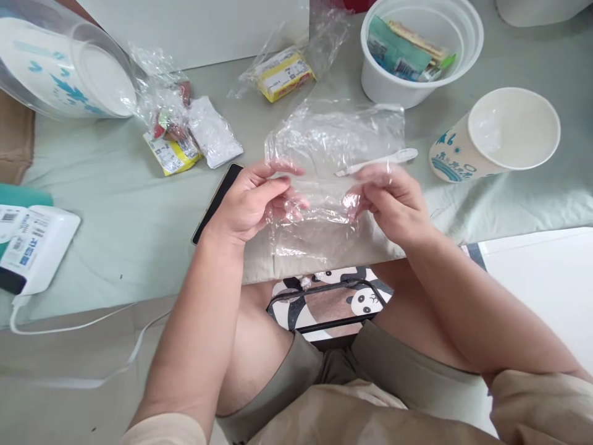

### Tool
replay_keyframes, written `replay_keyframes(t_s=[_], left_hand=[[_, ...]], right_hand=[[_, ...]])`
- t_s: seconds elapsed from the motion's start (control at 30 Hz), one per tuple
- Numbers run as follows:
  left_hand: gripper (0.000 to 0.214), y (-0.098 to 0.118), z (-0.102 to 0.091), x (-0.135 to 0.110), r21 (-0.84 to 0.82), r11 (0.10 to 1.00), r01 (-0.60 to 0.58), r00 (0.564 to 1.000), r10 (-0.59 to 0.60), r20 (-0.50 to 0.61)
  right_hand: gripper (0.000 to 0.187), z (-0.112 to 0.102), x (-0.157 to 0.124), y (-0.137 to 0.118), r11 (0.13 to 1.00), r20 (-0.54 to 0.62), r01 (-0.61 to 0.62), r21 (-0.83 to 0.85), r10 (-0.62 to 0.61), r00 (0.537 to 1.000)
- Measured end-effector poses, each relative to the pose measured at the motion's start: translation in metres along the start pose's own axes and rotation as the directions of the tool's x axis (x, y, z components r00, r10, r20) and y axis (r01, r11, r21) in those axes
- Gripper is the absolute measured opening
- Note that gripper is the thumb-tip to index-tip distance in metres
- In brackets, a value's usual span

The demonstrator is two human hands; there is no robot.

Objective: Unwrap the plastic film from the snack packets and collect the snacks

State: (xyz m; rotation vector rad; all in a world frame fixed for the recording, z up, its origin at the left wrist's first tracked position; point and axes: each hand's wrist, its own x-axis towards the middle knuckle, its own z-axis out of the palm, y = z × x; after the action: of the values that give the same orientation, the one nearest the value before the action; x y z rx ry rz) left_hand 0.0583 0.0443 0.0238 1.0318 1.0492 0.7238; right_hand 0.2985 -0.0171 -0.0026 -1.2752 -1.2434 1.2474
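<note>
A clear plastic bag [324, 142] is stretched between my two hands above the table's front edge. My left hand [254, 201] pinches its left side, thumb and fingers closed on the thin film. At the other side, my right hand [393, 198] grips the bag with curled fingers. A white plastic stick-like piece [384, 162], rounded at its right end, lies by the right fingers; whether it is inside the bag or held I cannot tell. Partly covered by my left hand is a black phone-like slab [215, 204].
A paper cup [491, 136] tilts at the right, behind it a white tub [417, 93] with packets. Yellow-and-white packs [287, 74] in clear wrap and a white packet [215, 130] lie farther back. At left are stacked cups [50, 68] and a white device [46, 247] with a cable.
</note>
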Motion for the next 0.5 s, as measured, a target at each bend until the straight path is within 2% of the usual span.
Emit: replay_keyframes(t_s=[0.1, 0.2, 0.37, 0.5], left_hand=[[0.009, -0.001, -0.001, 0.004, 0.048, 0.999, 0.021, 1.000, -0.022, 0.019], [0.012, -0.003, 0.001, 0.009, 0.117, 0.991, 0.062, 0.997, -0.068, 0.048], [0.014, -0.004, 0.004, 0.013, 0.150, 0.982, 0.111, 0.993, -0.114, 0.010], [0.020, -0.004, 0.004, 0.014, 0.054, 0.994, 0.099, 0.995, -0.100, 0.023]], right_hand=[[0.043, -0.007, 0.004, 0.004, 0.966, 0.173, 0.204, -0.159, -0.176, 0.969], [0.056, -0.013, 0.006, 0.009, 0.919, 0.238, 0.330, -0.213, -0.279, 0.930], [0.041, -0.014, 0.004, 0.011, 0.862, 0.340, 0.442, -0.249, -0.350, 0.873], [0.042, -0.005, -0.001, 0.008, 0.784, 0.398, 0.555, -0.278, -0.432, 0.809]])
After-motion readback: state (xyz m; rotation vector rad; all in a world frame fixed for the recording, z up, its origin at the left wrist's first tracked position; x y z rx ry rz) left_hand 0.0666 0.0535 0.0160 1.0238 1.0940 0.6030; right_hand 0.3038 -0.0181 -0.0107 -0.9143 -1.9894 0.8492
